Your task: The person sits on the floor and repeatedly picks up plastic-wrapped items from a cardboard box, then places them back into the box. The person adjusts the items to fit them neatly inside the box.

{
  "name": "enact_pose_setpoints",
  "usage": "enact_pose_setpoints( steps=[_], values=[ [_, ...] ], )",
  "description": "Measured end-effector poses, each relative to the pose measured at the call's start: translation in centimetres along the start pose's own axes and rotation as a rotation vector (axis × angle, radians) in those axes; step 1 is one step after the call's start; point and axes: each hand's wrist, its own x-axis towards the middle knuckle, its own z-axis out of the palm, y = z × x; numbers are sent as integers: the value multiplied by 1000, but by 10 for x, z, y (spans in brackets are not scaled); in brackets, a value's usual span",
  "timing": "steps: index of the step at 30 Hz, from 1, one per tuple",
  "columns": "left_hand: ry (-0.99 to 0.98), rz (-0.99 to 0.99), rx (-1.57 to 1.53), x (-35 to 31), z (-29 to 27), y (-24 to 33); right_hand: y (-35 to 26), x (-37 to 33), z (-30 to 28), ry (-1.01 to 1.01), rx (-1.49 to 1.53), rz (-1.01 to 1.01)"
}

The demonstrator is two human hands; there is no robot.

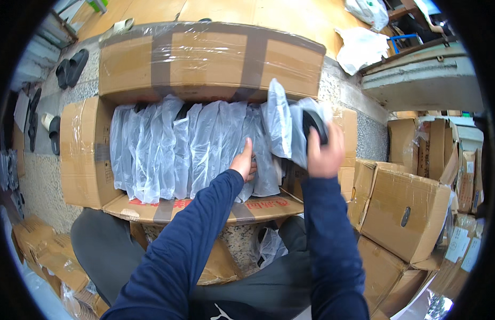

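Well left of the hands, dark slippers (72, 68) lie on the floor; right of them, brown cartons (402, 213) stack up. Beyond both hands rises the taped far flap (207, 58) of an open cardboard box (83, 152), whose row of bagged packs (175, 144) runs leftward from the left hand. The left hand (246, 164), thumb raised apart from its fingers, touches the packs; whether it grips one I cannot tell. The right hand (326, 152), blurred, is closed around a bagged black item (313, 124) over the box's right end.
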Motion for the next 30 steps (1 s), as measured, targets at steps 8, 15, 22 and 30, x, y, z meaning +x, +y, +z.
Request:
enact_pose_setpoints(
  steps=[8, 15, 22, 30],
  values=[
    [-91, -40, 176, -7, 22, 32, -22, -98, -63, -356, 168, 360],
    [412, 365, 1055, 0, 57, -37, -29, 57, 33, -371, -259, 161],
    [422, 468, 1195, -38, 23, -14, -47, -29, -1, -1161, -485, 363],
    [206, 767, 1778, -77, -3, -30, -9, -119, 41, -994, -449, 61]
  ],
)
